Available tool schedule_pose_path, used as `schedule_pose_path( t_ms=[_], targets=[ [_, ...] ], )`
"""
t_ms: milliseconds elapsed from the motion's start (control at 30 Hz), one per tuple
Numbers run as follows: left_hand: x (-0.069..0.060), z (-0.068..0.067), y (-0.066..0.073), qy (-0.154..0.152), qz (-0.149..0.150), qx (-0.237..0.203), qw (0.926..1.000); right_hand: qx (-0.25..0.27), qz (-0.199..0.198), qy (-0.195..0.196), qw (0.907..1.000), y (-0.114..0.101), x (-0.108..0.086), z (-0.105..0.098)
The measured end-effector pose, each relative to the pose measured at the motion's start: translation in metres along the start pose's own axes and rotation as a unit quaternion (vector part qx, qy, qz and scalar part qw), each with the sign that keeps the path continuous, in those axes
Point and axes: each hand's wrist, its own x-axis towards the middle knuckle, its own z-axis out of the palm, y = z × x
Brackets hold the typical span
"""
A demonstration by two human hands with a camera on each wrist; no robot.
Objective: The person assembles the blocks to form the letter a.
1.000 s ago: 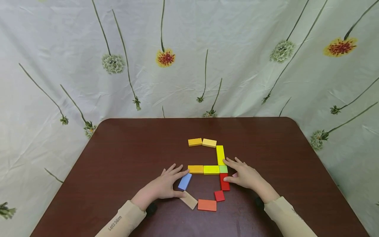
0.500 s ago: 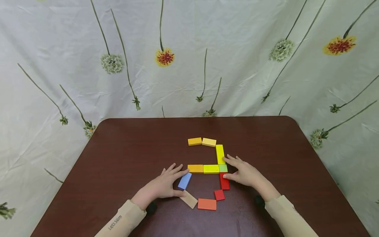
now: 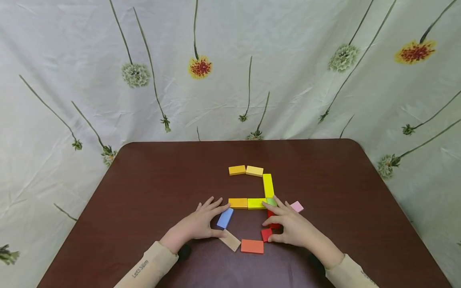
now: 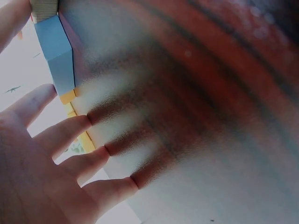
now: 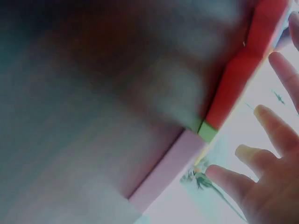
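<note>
On the table lies a line of flat coloured blocks. My left hand (image 3: 197, 222) rests with spread fingers at its left side. Its index fingertip is by the orange-yellow block (image 3: 238, 203) and the blue block (image 3: 225, 218), and its thumb lies at the beige block (image 3: 230, 241). My right hand (image 3: 293, 226) is over the right side, fingers extended and apart. Its thumb is at the small red block (image 3: 265, 235); the fingers partly cover the longer red block (image 3: 274, 226) and the green block (image 3: 271, 201). A pink block (image 5: 167, 170) sits beside the green one.
An orange-red block (image 3: 252, 247) lies at the near side. Farther back are a yellow block (image 3: 268, 185), a pale yellow block (image 3: 254, 171) and an amber block (image 3: 237, 170). Another yellow block (image 3: 255, 203) joins the middle row. A flowered cloth (image 3: 223, 100) hangs behind the table (image 3: 162, 172).
My right hand has moved nearer and slightly left, from the yellow and longer red blocks to the small red one. The pink block now shows behind it. The left hand stays put.
</note>
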Motion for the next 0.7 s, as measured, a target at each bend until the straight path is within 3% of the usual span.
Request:
schedule_pose_path(
  t_ms=[267, 700],
  targets=[
    [0.0012, 0.0013, -0.0018, 0.003, 0.004, 0.003, 1.0000, -0.012, 0.005, -0.021, 0.9997, -0.0021, 0.0004, 0.0062],
    [0.0003, 0.0013, -0.0013, 0.003, 0.005, -0.001, 1.0000, -0.004, 0.009, -0.021, 0.9997, -0.0017, -0.0016, 0.0069]
  ],
)
